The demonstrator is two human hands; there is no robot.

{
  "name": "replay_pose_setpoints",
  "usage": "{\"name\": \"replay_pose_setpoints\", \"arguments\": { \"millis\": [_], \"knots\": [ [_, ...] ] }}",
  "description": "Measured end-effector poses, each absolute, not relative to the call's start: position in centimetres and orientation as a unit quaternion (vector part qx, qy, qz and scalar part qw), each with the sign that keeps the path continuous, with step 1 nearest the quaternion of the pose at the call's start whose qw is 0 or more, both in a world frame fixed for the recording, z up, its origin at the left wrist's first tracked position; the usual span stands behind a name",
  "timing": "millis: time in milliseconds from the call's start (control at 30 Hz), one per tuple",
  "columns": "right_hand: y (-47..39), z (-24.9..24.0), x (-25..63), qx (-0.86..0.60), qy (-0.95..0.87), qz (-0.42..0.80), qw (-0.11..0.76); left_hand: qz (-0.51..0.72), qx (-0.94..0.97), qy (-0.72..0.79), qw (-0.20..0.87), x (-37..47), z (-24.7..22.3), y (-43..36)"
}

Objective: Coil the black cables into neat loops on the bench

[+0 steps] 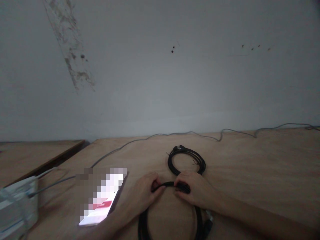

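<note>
A coil of black cable [143, 221] lies at the near edge of the view, its lower part cut off by the frame. My left hand [147, 188] pinches the top of this coil from the left. From the right, my right hand [193, 188] closes around the same coil's strands, with a short stretch of cable showing between both hands. A connector [208, 223] sticks out at the coil's lower right. Just beyond my right hand rests a second, smaller coil of black cable [203, 163], with its plug ends [178, 147] at the top.
On the wooden table [262, 166], a lit screen device [102, 206], partly pixelated, lies left of my left forearm. A white box [20, 206] stands at the far left, with a grey cable [107, 154] running from it along the wall [160, 83].
</note>
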State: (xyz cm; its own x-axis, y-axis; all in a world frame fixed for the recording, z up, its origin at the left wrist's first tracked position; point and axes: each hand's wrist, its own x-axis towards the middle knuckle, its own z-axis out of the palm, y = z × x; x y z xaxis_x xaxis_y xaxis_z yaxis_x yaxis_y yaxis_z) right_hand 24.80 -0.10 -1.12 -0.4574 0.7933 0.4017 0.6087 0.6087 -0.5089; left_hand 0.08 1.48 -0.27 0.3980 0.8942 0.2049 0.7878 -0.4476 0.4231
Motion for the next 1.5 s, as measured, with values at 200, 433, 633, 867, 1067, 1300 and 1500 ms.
{"name": "replay_pose_setpoints", "arguments": {
  "millis": [200,433,633,867,1067,1300,1500],
  "knots": [
    [0.2,-1.1,24.9,-0.414,-0.835,0.166,0.323,0.197,0.827,0.51,0.132,0.4,-0.1,1.6],
    [-0.1,-1.2,24.7,-0.451,-0.813,0.161,0.33,0.197,0.822,0.517,0.134,0.4,0.0,1.5],
    [0.3,-2.2,24.8,-0.463,-0.777,0.189,0.382,0.195,0.826,0.512,0.132,0.2,0.0,1.5],
    [1.2,-4.0,25.0,-0.435,-0.715,0.291,0.464,0.207,0.825,0.51,0.128,0.1,-0.5,1.7],
    [0.7,-3.0,25.0,-0.421,-0.74,0.263,0.454,0.197,0.828,0.511,0.122,0.1,-0.3,1.5],
    [1.0,-3.0,25.0,-0.429,-0.719,0.299,0.458,0.195,0.827,0.513,0.127,0.4,0.4,1.0],
    [0.5,-2.7,25.0,-0.427,-0.747,0.261,0.438,0.188,0.825,0.517,0.13,0.5,0.5,0.9]
  ]
}}
